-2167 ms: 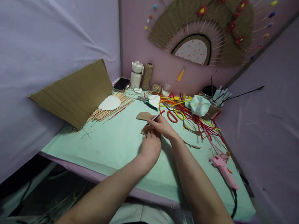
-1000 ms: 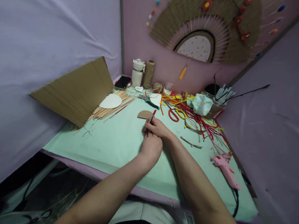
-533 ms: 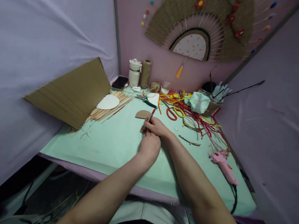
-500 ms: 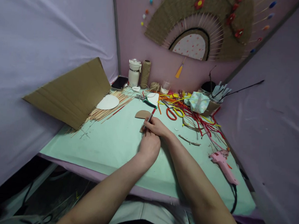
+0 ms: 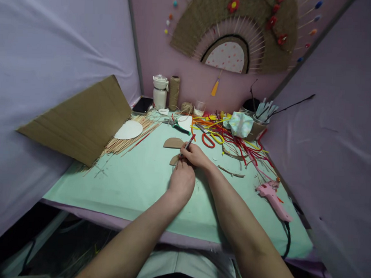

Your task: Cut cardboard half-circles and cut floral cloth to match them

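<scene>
My right hand [image 5: 194, 154] grips a slim pen [image 5: 189, 142], grey with a red end, tilted with its tip down over a small piece of brown cardboard [image 5: 173, 160]. My left hand [image 5: 183, 179] holds that cardboard against the table, close beside the right hand. Fingers cover most of the piece and the pen's tip. Just beyond them lies a half-round cardboard piece [image 5: 172, 143], flat and untouched by either hand.
Behind the hands are green-handled pliers [image 5: 180, 128] and scissors [image 5: 208, 140]. A leaning cardboard sheet [image 5: 78, 118], thin sticks [image 5: 130, 141] and a white paper shape [image 5: 129, 130] are left. Coloured pipe cleaners [image 5: 240, 145], a twig [image 5: 230, 171] and a pink glue gun [image 5: 273, 200] lie right.
The view has shifted slightly, so the surroundings appear further left. More of the small cardboard piece shows beside my fingers. Both hands keep their holds.
</scene>
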Action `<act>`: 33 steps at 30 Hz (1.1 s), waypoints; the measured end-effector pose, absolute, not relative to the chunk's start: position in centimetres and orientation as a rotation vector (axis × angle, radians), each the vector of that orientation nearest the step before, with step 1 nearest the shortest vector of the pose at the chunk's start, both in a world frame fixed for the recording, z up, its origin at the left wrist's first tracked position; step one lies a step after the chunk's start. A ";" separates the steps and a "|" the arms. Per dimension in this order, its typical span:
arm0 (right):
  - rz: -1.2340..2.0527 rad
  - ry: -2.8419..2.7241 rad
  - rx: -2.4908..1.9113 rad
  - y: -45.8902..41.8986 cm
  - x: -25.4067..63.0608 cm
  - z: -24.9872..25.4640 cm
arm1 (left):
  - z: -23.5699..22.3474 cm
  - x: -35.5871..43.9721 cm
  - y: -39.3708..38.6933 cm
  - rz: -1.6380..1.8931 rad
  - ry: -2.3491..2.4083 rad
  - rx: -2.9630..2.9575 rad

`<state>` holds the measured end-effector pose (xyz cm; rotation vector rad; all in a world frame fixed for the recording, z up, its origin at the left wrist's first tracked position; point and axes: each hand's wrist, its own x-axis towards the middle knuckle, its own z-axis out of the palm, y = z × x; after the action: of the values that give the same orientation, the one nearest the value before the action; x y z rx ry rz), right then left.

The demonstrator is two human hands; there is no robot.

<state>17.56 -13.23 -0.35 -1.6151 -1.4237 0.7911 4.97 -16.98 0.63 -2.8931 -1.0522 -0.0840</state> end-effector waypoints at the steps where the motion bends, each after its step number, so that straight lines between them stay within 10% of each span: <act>1: 0.799 -1.407 -1.611 -13.3 17.7 -0.3 | 0.7 5.0 -17.0 -0.067 -1.042 -2.895; 33: 0.575 -1.028 -1.566 -13.7 19.0 -0.3 | -0.6 2.7 -18.6 -0.342 -0.868 -2.956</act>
<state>18.96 -13.68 -0.30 -1.5659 -1.0281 0.5749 2.67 -18.59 -0.60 -2.9565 -0.8675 -0.3421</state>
